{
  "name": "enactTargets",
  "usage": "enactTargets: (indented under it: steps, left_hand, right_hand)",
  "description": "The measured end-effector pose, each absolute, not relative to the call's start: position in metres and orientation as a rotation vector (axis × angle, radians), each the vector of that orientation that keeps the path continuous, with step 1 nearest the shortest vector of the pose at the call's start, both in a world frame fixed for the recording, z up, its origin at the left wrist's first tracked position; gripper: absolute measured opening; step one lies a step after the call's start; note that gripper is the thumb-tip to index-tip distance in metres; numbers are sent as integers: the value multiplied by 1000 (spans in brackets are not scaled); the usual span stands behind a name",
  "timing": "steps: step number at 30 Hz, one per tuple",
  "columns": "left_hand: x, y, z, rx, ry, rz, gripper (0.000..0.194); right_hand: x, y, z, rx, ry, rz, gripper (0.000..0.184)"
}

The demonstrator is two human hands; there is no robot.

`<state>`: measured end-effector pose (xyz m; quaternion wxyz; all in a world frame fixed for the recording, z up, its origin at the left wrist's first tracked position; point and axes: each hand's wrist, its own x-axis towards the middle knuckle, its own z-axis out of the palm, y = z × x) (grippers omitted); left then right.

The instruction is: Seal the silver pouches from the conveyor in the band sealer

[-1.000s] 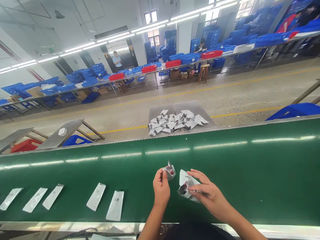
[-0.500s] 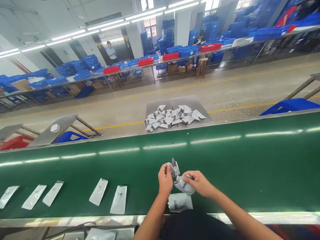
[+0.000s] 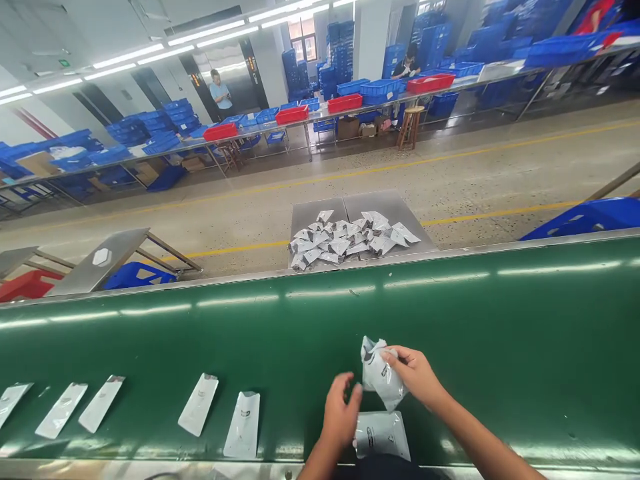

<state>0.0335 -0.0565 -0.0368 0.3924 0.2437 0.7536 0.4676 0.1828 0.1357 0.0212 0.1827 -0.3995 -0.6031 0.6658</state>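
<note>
My right hand [image 3: 416, 377] is closed on a crumpled white pouch [image 3: 381, 380], holding it upright just above the green conveyor belt [image 3: 500, 347]. Just left of the pouch is my left hand [image 3: 341, 417], with its fingers loosely apart, nothing visible in them, and its thumb by the pouch's lower edge. A second white pouch [image 3: 383, 435] lies flat on the belt under both hands, near the front edge.
Several flat white pouches lie in a row on the belt to the left, the nearest [image 3: 243, 415]. A pile of pouches [image 3: 350, 240] sits on a grey tray [image 3: 395, 203] beyond the belt. A blue crate [image 3: 590, 217] is at right, a metal chute [image 3: 100, 260] at left. People work far off.
My left hand has let go of the small item and dropped lower, away from the pouch's top. My right hand has lifted the pouch to the right. The belt's pouches have shifted slightly.
</note>
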Motion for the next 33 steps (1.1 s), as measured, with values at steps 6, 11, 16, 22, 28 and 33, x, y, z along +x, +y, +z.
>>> enactTargets:
  steps: [6, 11, 16, 22, 28, 33]
  left_hand:
    - [63, -88, -92, 875, 1819, 255, 31]
    - [50, -78, -105, 698, 1772, 431, 36]
    - [3, -32, -106, 515, 1809, 761, 52]
    - [-101, 139, -39, 307, 1726, 1219, 53]
    - [-208, 326, 6, 208, 1842, 1521, 35]
    - [-226, 382, -19, 159, 1906, 1474, 34]
  right_hand:
    - [208, 213, 10, -1374, -1816, 1491, 59]
    - [211, 271, -2, -1511, -1727, 1444, 59]
    - [189, 346, -9, -1532, -1812, 1210, 54]
    - [90, 476, 5, -1290, -1970, 889, 56]
    - [-48, 565, 9, -828, -2001, 568, 35]
    - [-74, 556, -38, -555, -2499, 454, 25]
